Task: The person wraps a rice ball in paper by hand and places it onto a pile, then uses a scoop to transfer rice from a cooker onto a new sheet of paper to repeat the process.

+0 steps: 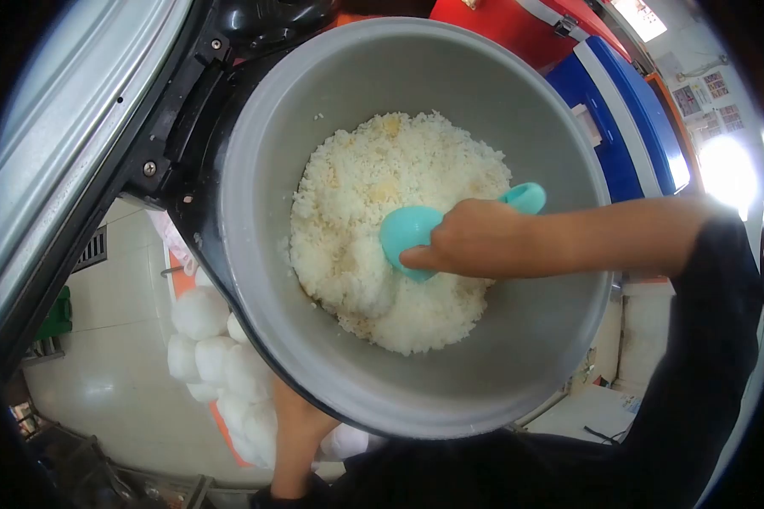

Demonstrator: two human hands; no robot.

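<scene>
A big grey cooker pot (pixel 518 110) fills the view, with a mound of cooked white rice (pixel 373 187) in its bottom. My right hand (pixel 475 242) reaches in from the right and grips a turquoise rice scoop (pixel 407 229), whose bowl presses into the rice and whose handle end (pixel 526 197) sticks out behind my fingers. My left forearm (pixel 297 441) rises under the pot's near rim; the hand itself is hidden behind the pot.
The cooker's open lid (pixel 59 127) stands at the left on a black hinge (pixel 195 102). White rice balls (pixel 204 339) lie on an orange tray below the pot. Red and blue cooler boxes (pixel 620 110) sit at the upper right. Tiled floor shows below.
</scene>
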